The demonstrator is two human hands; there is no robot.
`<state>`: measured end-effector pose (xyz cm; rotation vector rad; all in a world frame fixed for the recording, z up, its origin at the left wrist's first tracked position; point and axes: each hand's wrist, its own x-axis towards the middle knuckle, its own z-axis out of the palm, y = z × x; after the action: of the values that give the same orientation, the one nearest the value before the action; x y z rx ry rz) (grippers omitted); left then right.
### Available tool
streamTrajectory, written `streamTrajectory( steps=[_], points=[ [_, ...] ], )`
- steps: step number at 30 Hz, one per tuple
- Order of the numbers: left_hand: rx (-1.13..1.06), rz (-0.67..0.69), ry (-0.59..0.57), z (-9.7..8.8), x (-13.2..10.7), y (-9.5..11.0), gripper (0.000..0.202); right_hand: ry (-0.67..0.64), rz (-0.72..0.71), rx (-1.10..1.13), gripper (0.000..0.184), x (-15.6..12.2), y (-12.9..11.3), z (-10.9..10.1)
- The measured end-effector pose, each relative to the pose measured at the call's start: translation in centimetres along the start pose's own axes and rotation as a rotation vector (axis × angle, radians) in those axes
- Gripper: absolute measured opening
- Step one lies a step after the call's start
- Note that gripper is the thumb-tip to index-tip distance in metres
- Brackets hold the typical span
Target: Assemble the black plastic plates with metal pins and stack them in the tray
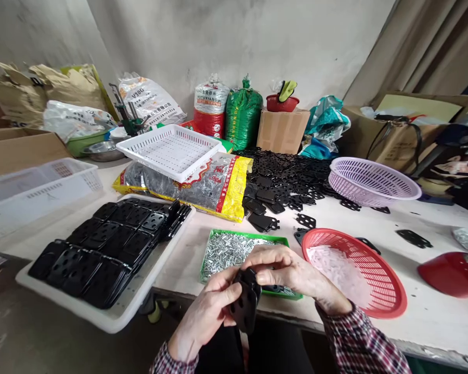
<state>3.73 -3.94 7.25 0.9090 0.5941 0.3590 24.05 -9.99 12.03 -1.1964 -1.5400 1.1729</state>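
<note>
Both hands curl inward just past the table edge (296,325): left hand (205,314) and right hand (292,272) pinch a black perforated plate (246,309) firmly between them, its upper end hidden behind my fingers.

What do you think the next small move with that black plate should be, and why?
Probably set the black perforated metal plate down on the stacked plates in the white plastic tray: the left hand and right hand both grip it, and similar plates lie in neat rows there.
</note>
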Motion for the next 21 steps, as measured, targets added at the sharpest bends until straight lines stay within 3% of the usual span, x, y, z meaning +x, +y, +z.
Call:
streamTrajectory(
  steps=[4, 7, 9, 13, 21],
  points=[
    [0.029, -0.007, 0.034, 0.1, 0.2, -0.3, 0.048, 0.087, -0.071, -0.163, 0.031, 0.2, 0.4, 1.0],
    [0.036, 0.059, 0.089, 0.0, 0.6, -0.8, 0.048, 0.183, -0.103, -0.195, 0.032, 0.4, 1.2, 2.3],
    [0.083, 0.132, 0.142, 0.0, 0.9, -1.1, 0.047, 0.303, -0.115, -0.144, 0.034, 0.4, 1.8, 3.2],
    [0.28, 0.227, 0.353, 0.2, 1.3, -0.8, 0.048, 0.534, -0.077, -0.019, 0.032, 0.1, 2.8, 4.5],
    [0.388, 0.228, 0.556, 2.0, 1.6, -1.1, 0.058, 0.681, 0.04, 0.296, 0.032, -0.2, 3.6, 5.9]
  ],
)
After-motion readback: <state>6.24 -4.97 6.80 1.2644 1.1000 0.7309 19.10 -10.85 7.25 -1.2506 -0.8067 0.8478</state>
